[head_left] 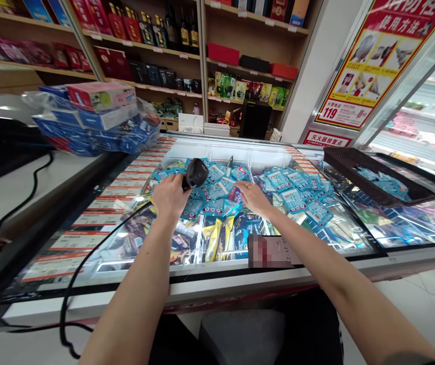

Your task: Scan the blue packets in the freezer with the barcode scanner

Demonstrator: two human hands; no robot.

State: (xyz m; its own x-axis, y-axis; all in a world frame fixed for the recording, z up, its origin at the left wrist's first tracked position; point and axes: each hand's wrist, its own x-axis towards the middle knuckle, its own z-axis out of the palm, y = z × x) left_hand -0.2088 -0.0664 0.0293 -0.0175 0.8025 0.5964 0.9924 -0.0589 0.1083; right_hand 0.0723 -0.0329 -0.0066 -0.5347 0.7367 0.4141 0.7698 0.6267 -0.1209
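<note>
A black barcode scanner [196,174] with a cable is gripped in my left hand [169,196], its head above a pile of blue packets [217,190]. My right hand [254,197] reaches to the right side of that pile, fingers stretched out and fingertips at the packets. Whether it pinches one is too small to make out. A second group of blue packets [297,190] lies to the right of my right hand. Both groups lie on the glass top of a chest freezer [192,276], with colourful wrapped goods visible beneath the glass.
A dark brown tray [410,197] holding more blue packets sits at the right. At the left are plastic-wrapped blue boxes [99,121]. A phone [270,252] lies near the freezer's front edge. The black cable [84,263] runs down the left; stocked shelves [164,48] stand behind.
</note>
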